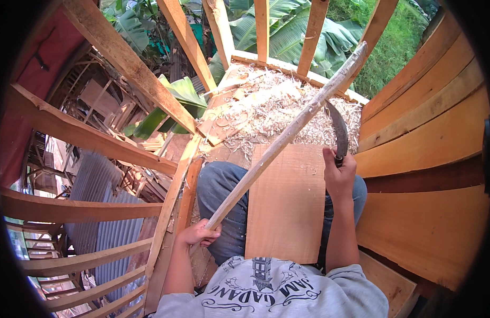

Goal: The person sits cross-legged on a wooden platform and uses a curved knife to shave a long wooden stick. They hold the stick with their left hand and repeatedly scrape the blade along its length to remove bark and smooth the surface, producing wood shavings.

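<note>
Stick (pixel 287 135), held at its near end in the left grip (pixel 198 233), is slanted up and away to the right over a board (pixel 284 212); a curved blade (pixel 338 130), clasped in the right grip (pixel 338 172), is set just beside its shaft.

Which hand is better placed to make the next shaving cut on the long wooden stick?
The right hand, probably. It already grips the curved dark metal blade beside the long pale wooden stick, above the flat wooden board. The left hand is busy holding the stick's lower end.
</note>
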`<state>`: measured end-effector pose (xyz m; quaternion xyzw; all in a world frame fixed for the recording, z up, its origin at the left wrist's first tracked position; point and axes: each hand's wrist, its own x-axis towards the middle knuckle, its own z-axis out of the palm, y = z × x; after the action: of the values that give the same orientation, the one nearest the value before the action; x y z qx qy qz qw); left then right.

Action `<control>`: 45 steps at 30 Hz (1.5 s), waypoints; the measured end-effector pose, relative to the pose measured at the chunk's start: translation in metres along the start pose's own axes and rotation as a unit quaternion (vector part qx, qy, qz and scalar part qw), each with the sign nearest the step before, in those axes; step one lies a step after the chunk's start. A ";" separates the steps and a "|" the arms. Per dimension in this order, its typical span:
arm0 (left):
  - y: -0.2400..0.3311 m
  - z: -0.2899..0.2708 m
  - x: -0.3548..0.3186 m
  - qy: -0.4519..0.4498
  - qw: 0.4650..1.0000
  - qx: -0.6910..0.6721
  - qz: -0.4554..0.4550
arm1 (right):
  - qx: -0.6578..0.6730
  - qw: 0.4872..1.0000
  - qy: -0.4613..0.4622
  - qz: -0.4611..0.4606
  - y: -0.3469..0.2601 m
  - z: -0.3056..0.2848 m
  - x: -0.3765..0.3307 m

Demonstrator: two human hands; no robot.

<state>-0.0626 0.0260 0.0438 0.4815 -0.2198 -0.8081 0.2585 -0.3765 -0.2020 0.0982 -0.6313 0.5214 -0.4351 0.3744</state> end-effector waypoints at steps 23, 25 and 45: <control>0.016 -0.015 0.007 0.262 0.941 0.172 -0.126 | 0.090 0.916 -0.328 0.212 0.049 0.019 0.054; 0.012 -0.011 0.010 0.295 0.927 0.205 -0.106 | 0.173 0.916 -0.211 0.294 0.039 0.016 0.060; -0.007 -0.007 0.021 0.365 0.855 0.367 0.015 | 0.202 0.937 -0.138 0.250 0.023 0.004 0.052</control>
<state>-0.0658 0.0169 0.0225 0.7985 -0.3976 -0.4307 0.1371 -0.3759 -0.2569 0.0838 -0.4456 0.5069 -0.3321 0.6590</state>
